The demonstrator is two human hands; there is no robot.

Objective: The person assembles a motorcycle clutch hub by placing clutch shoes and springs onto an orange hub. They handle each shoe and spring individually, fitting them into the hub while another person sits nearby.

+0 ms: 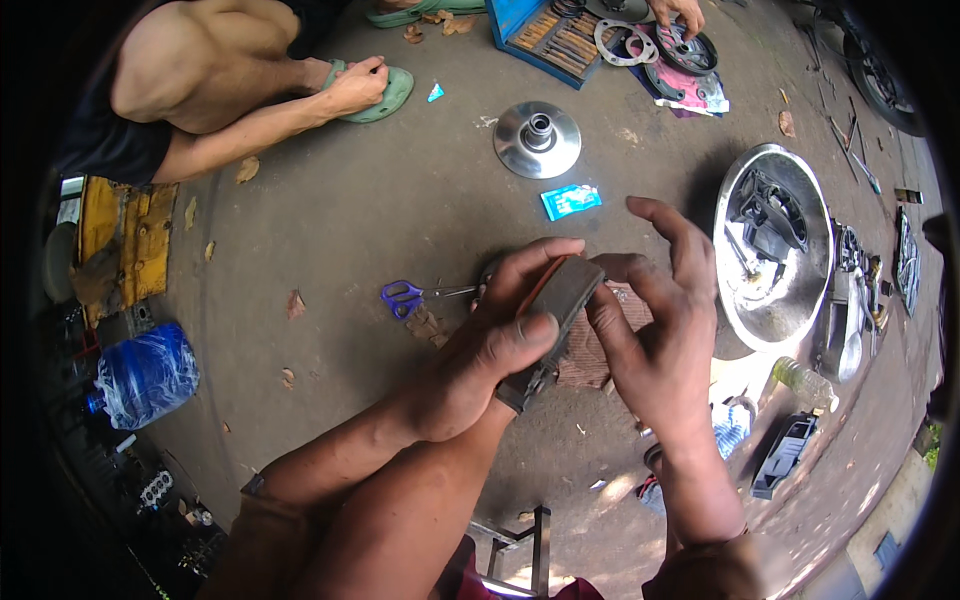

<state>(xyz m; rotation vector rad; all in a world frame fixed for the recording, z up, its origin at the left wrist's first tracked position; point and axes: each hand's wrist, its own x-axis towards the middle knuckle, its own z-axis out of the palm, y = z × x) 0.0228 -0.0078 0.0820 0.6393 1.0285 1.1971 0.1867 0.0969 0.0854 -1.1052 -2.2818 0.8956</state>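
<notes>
My left hand (480, 365) is wrapped round a dark grey, flat, oblong part (560, 300) with an orange-red edge, held tilted in front of me. Its thumb presses on the grey face and its fingers are on the far side. At the part's upper right end, my right hand (660, 330) pinches the corner between thumb and a finger, while its other fingers stand up and apart. Beneath my hands lies a brown ribbed cloth or mat (585, 360), partly hidden. Purple-handled scissors (403, 298) lie to the left, their blades pointing at my left hand.
A metal pulley disc (537, 140) and blue sachet (571, 201) lie ahead. A metal basin (730, 290) with dark parts stands at right. Back right are a blue toolbox (510, 40) and another person's hand (680, 14). Someone crouches at left, hand (358, 86) by a green clog (392, 100).
</notes>
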